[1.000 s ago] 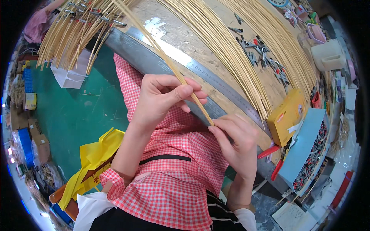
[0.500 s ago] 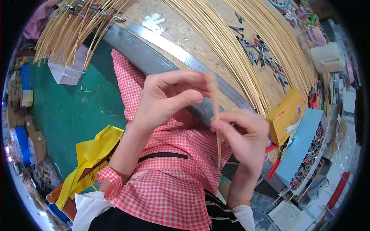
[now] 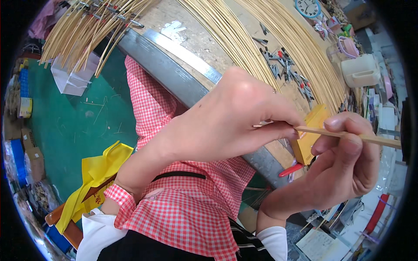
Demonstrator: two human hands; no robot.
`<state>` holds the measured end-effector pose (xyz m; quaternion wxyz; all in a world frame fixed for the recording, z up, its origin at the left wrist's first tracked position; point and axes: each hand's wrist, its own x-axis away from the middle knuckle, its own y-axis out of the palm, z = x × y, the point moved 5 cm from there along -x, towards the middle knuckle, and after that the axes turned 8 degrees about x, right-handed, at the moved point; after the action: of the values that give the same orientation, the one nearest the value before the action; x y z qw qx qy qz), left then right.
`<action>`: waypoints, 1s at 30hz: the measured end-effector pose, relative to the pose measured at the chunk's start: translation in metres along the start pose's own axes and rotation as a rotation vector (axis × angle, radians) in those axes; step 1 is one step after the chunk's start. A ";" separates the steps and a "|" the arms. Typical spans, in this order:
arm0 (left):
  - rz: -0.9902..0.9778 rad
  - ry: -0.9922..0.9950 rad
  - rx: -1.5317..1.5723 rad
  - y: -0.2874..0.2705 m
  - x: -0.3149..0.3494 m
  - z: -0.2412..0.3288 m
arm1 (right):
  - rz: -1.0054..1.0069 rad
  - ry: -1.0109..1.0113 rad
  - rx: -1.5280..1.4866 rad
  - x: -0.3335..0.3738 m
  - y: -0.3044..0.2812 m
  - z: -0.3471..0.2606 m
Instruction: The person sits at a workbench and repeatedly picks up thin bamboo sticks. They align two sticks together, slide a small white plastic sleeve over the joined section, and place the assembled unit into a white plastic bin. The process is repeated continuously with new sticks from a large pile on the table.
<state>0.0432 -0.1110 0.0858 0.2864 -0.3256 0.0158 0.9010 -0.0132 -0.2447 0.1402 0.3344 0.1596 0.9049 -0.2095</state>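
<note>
Both hands are raised close in front of me, over the right part of the workbench edge. A thin, pale bamboo strip point(image 3: 321, 130) runs sideways between them and on toward the right rim of the view. The fingertips of my left hand point(image 3: 244, 115) pinch its left end, with the back of the hand turned up. Farther along the strip, my right hand point(image 3: 342, 167) grips it between thumb and fingers. Behind my hands stands a yellow box point(image 3: 320, 114), partly hidden by them. A red handle point(image 3: 291, 169) lies near the bench edge below the box.
Long bamboo strips point(image 3: 226, 32) lie across the workbench, beside scattered small clips point(image 3: 283, 61). A steel ruler point(image 3: 185, 53) lies along the edge. Clamped strips point(image 3: 82, 39) overhang at far left. A white jug point(image 3: 360, 71) and round clock point(image 3: 308, 8) stand far right.
Both hands have moved right and nearer to me. The bamboo strip has turned from upright to nearly level, and my left fingers now pinch its end.
</note>
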 end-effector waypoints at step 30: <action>0.240 -0.161 -0.390 0.013 0.062 -0.046 | 0.101 0.720 -0.268 0.059 0.034 0.107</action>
<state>0.0241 -0.1005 0.0107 0.1092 -0.2975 -0.1429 0.9376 0.0163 -0.2585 0.0178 0.0230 0.2223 0.9747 -0.0034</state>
